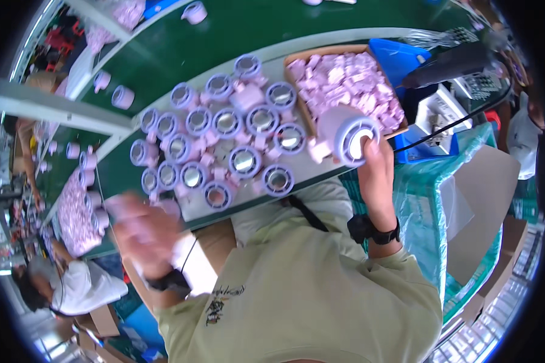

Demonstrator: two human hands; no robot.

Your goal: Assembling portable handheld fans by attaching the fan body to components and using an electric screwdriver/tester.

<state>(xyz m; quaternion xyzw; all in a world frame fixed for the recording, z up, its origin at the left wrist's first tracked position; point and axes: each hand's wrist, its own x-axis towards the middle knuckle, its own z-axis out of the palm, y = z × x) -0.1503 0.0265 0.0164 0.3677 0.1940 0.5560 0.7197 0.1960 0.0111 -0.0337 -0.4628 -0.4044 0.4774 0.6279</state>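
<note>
The right fingers (371, 151) are closed on a pink housing (333, 127), the thumb at its pale centre; its lilac ring is turned up toward the camera and a small stub sticks out on the left. The left fingers (140, 227) are blurred; I cannot tell how far open they are or whether they hold anything. Between the two sets of fingers, and a little beyond them, more housings (227, 123) stand close together on the tabletop (194, 207). Just beyond the right fingers is a box (326, 49) full of pink parts (345, 78). To their right is a green crate (415, 199) with a clear liner. Left of the left fingers, well apart, is a person in white (88, 287).
</note>
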